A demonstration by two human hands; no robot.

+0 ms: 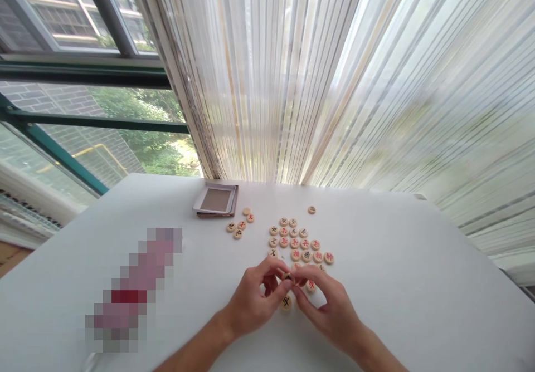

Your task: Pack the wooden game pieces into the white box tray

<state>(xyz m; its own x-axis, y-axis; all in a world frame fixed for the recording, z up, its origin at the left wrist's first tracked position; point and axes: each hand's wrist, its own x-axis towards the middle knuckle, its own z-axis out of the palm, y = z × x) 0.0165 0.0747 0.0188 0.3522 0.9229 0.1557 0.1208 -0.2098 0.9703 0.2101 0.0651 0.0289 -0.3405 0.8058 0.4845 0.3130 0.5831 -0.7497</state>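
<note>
- While most of the disc pieces (295, 243) are gathered in rough rows from 12 to 1 o'clock, beyond the left hand (254, 295) and right hand (335, 300), the work seems well advanced but unfinished.
- A held piece (288, 277) is pinched between the fingertips of both hands, not yet set down.
- Apart from the rows, a loose group (241, 225) is seen towards 10 to 11 o'clock, and a lone piece (311, 210) at 1 o'clock.
- Pieces under the fingers are partly hidden, so the rows cannot be fully counted.
- Beyond the loose group, space is taken by a shallow box (215, 199).
- The counter (418, 283) is bounded at 12 o'clock by a curtain (259, 82); at 9 o'clock, reach is limited by a pixelated item (137, 280).
- Most room for moving is offered at 3 o'clock.
</note>
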